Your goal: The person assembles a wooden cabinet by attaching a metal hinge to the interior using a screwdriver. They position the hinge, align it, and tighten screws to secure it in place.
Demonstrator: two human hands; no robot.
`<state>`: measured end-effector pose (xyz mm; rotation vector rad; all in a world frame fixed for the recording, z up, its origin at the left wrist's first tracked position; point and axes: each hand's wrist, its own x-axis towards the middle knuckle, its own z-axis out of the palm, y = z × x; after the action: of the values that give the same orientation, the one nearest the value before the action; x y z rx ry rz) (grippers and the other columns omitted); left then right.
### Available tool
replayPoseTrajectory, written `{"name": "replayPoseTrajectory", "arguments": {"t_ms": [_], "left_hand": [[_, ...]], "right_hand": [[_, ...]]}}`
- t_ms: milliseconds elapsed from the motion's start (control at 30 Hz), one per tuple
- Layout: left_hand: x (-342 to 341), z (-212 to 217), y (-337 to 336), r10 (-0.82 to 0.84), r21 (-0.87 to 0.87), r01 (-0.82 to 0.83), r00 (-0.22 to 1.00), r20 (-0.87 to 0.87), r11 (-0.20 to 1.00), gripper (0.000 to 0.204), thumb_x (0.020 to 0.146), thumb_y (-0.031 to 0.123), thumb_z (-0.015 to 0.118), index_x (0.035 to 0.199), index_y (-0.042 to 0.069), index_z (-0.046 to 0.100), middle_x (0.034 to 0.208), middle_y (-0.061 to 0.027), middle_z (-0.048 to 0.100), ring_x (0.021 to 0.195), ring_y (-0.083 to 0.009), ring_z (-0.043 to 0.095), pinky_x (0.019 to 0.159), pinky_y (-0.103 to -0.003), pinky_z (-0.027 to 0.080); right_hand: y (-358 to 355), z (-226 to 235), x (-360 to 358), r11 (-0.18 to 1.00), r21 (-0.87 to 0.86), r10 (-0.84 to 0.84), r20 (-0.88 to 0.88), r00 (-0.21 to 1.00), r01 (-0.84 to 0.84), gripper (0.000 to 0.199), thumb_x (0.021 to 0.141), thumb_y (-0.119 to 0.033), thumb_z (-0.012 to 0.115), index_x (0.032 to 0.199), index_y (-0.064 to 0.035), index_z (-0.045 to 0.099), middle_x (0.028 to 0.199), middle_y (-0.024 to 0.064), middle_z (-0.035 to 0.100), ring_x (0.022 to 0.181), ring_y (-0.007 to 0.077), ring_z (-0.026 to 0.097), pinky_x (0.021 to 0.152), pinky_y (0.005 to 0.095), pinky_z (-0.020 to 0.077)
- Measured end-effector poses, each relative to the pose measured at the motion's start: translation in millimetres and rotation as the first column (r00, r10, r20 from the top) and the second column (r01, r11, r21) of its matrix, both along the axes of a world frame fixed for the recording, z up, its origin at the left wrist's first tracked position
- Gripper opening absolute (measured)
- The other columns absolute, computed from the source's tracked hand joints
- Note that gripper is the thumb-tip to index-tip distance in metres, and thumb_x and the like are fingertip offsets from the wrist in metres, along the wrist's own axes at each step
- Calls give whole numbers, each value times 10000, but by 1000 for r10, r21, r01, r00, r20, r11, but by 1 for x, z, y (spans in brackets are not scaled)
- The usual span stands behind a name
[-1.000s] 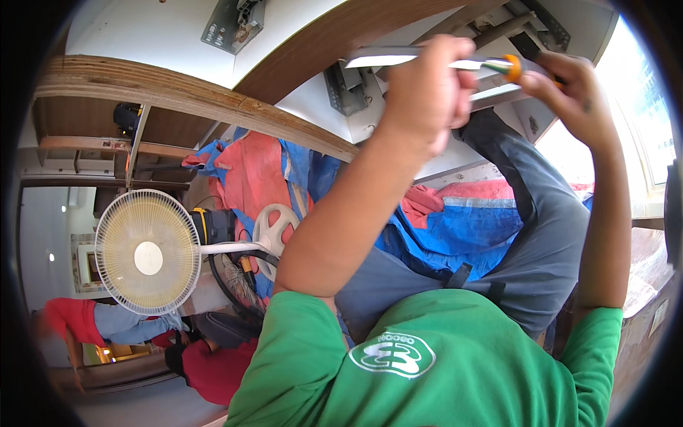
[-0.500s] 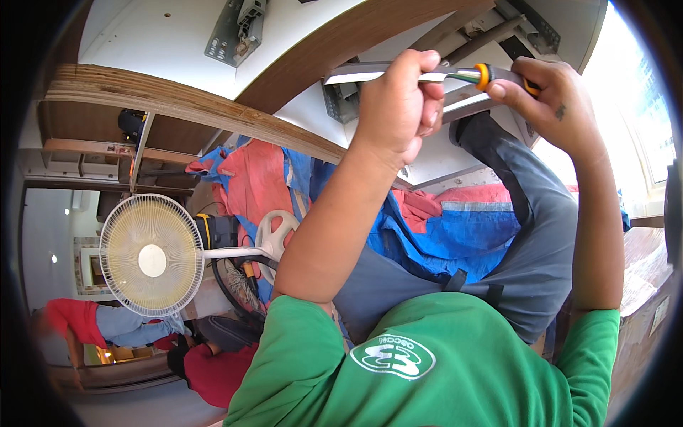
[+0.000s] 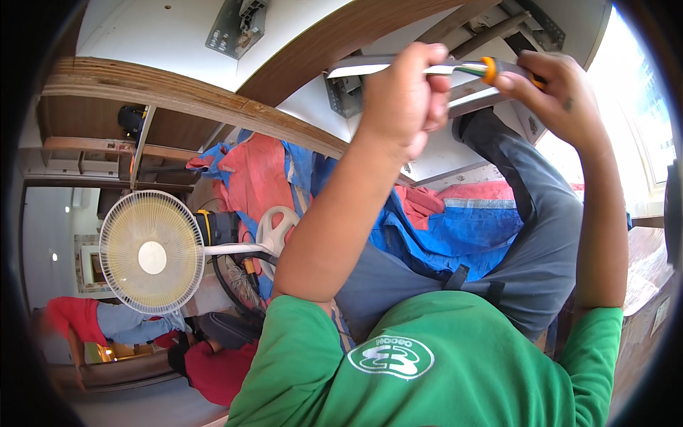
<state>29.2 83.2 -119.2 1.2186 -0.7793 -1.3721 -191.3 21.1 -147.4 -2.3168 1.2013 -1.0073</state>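
High in the view, my left hand (image 3: 405,96) is closed around a long, narrow, grey-white strip (image 3: 356,70), whose flat end sticks out to the left. My right hand (image 3: 551,92) grips a tool with a black and yellow-orange handle (image 3: 489,70). The strip runs from my left fist to the orange collar, with a thin green and white part beside it. Whether strip and handle are one piece I cannot tell. Both hands are raised, apart from each other, just in front of the brown-edged panel (image 3: 313,53). My right fingers are slightly blurred.
White cabinet panels with a metal bracket (image 3: 238,28) stand ahead, beside a raw plywood edge (image 3: 178,96). Blue and pink tarpaulin (image 3: 455,235) lies around my legs. A white fan (image 3: 151,256) stands left. Lower left, a person in red (image 3: 75,317) and another red-clothed person (image 3: 217,373) are bent over.
Both hands have shifted slightly up and to the right with the strip and handle. The grips look the same.
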Motion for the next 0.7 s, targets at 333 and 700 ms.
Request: {"name": "replayPoseTrajectory", "arguments": {"t_ms": [333,700], "left_hand": [[3,8,3,47,80,-45,999,-20,996,439,961,383,604,613,128,521,428,-7,395,342,-115,307,386,-278,273],[18,5,9,60,76,-61,998,8,995,403,962,364,587,652,110,536,435,-17,396,346,-120,294,383,-280,260]], "right_hand": [[6,11,9,1000,-9,-22,-92,995,21,651,843,-622,729,690,2,623,525,116,423,497,250,466,499,390,368],[8,2,21,993,-108,52,-22,998,-54,695,841,-669,699,646,-8,609,508,124,437,474,289,468,500,412,376]]}}
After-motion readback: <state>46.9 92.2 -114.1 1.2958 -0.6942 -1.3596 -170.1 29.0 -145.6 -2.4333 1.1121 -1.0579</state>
